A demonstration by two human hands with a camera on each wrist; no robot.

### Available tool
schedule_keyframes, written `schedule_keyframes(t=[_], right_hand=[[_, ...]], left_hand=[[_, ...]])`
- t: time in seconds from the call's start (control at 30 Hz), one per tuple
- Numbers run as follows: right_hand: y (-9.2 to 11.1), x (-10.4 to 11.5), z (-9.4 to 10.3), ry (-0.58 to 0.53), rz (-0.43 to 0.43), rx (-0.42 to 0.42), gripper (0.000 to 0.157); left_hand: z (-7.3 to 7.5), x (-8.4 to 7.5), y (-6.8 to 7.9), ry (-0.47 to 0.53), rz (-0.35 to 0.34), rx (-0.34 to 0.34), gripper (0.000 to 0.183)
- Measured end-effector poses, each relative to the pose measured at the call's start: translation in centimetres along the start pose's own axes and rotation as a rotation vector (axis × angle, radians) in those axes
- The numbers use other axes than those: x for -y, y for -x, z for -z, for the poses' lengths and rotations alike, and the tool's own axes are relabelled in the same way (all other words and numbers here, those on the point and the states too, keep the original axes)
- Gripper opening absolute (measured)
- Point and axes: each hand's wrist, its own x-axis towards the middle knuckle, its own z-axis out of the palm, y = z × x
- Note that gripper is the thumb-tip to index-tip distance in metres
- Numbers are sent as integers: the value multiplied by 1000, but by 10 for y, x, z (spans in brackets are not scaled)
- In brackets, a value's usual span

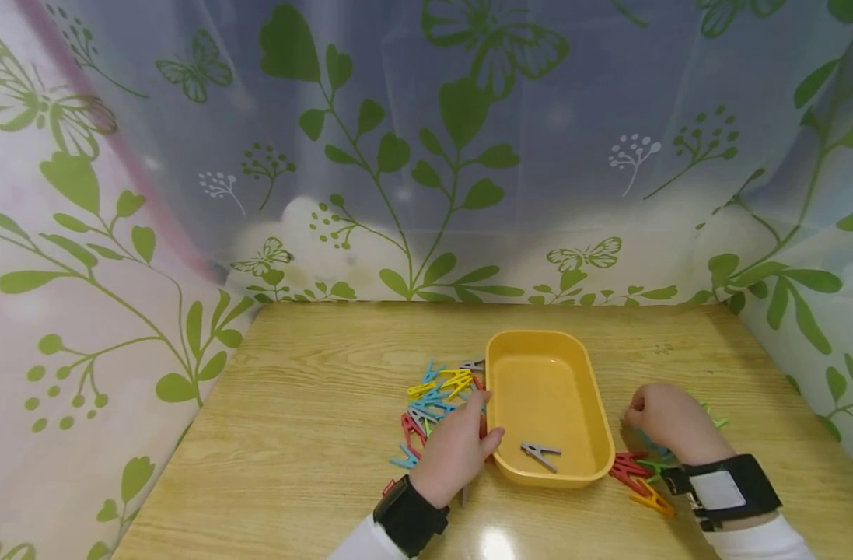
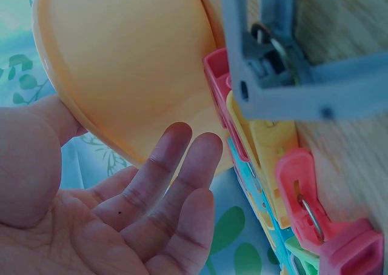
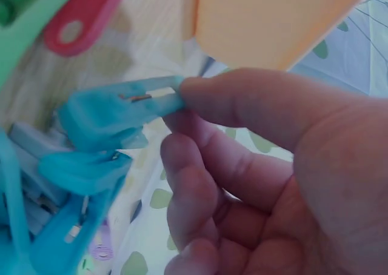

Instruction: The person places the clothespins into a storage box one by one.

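A white left sleeve [image 1: 370,540] and a black band [image 1: 408,517] come nearest, leading to the left hand [image 1: 454,447] at the left rim of the yellow tub [image 1: 545,400]. Its thumb lies over the rim and its fingers sit outside, loosely spread and not closed round anything; how firmly the thumb presses cannot be told. The right hand [image 1: 681,424], off the tub's right side towards the table's right edge, has thumb and forefinger pinching one end of a blue peg [image 3: 103,114], its other fingers curled. That peg is close above or against more blue pegs [image 3: 85,196]; which, cannot be told. By the tub's near right corner lie red pegs [image 1: 627,468] and an orange peg [image 1: 653,499], with green ones [image 3: 36,26] about them. Inside the tub, towards its near end, rests one grey peg [image 1: 540,453]. Along its left side spreads a pile of blue, yellow, red, grey and green pegs [image 1: 433,397], partly hidden by the left hand. The tub stands a little right of the middle of the wooden table [image 1: 314,389], its far rim near the table's far edge, where a leaf-printed cloth [image 1: 573,140] hangs.
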Motion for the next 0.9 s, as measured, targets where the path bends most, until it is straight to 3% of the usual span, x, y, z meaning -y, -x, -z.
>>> schedule_keyframes(t=[0.2, 0.47, 0.57, 0.7, 0.9], right_hand=[[4, 9, 8, -40, -13, -82, 21], [19, 35, 11, -33, 118, -403, 15], [24, 46, 11, -37, 173, -486, 11], [30, 62, 8, -39, 223, -512, 10], [34, 81, -4, 2, 310, -449, 10]], left_hand=[[0, 0, 0, -7, 2, -2, 54], [0, 0, 0, -5, 3, 1, 53], [0, 0, 0, -5, 9, 8, 53], [2, -1, 0, 0, 21, 18, 53], [2, -1, 0, -4, 19, 17, 53]])
